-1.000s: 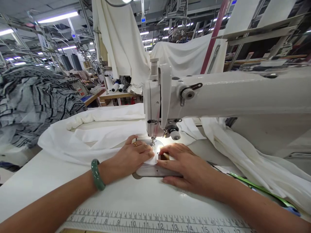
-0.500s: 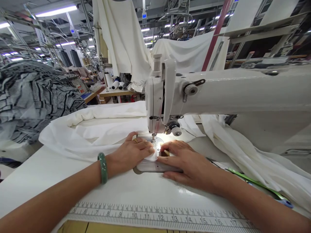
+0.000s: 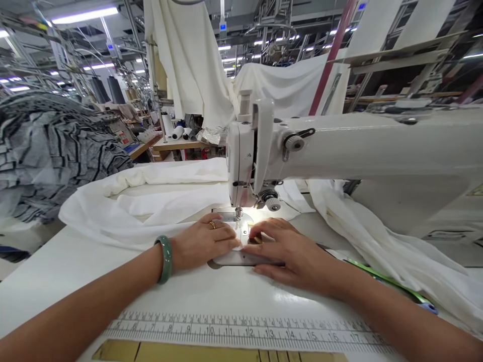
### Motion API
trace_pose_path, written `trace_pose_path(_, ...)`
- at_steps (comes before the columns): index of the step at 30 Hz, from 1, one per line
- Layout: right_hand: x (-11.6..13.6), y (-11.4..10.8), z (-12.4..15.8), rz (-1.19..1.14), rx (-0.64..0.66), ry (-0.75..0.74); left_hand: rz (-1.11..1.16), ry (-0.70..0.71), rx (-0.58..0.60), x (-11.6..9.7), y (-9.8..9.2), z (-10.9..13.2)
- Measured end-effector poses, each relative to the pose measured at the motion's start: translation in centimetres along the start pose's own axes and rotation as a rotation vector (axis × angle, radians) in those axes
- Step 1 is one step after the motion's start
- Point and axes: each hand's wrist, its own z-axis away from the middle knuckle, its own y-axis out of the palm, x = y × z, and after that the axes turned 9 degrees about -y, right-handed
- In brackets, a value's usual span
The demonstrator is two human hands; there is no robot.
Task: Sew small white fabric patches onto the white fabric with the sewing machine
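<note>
The arm of a white industrial sewing machine (image 3: 339,146) fills the right of the head view, its head (image 3: 243,161) rising directly ahead of the hands. A long white fabric (image 3: 151,211) lies bunched on the white worktable (image 3: 75,286) to the left of the machine, and more white fabric (image 3: 377,241) spills down to its right, partly over a green ruler (image 3: 388,284). A heap of grey striped cloth (image 3: 56,156) sits further left, and a measuring scale (image 3: 245,329) runs along the table's near edge. Beyond hang large white sheets (image 3: 188,65). A small white fabric piece (image 3: 237,245) lies just in front of the needle (image 3: 237,213), between the hands. The left hand (image 3: 202,241), wearing a green bangle (image 3: 164,259), and the right hand (image 3: 287,254) both press down on it, fingertips nearly meeting.
</note>
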Motion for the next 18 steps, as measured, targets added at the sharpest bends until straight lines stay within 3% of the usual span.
trace_pose_path(10, 0.23, -0.29, 0.11, -0.059, -0.002, -0.010, 0.091, -0.028, 0.084, 0.14, -0.45, 0.09)
trace_pose_path(18, -0.67, 0.40, 0.31, -0.034, -0.150, -0.016, 0.120, -0.025, 0.061, 0.04, -0.39, -0.15)
